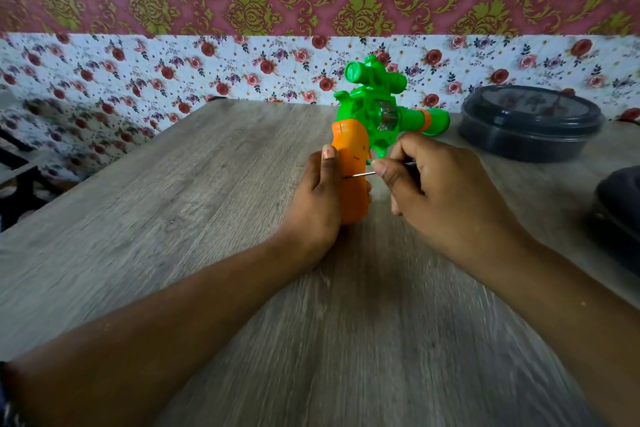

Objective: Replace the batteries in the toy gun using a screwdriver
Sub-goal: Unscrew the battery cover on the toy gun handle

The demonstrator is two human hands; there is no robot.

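Left hand (320, 199) wraps the orange grip of the green hollow-plastic toy gun (372, 114), held upright on the grey wood-grain table (173, 218). Right hand (436, 191) pinches a thin metal screwdriver (362, 174), tip at the grip. Likely light, stiff, slick; hold firmly by the handle. Dark lidded round container (530, 125) sits behind, well apart.

Left of toy gun (374, 121): bare bench (173, 204) is left open.
Right of toy gun: passage is blocked by dark lidded container (530, 125).

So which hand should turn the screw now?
The right hand: it already holds the screwdriver, tip against the toy gun's orange grip. The left hand grips that grip, steadying it.
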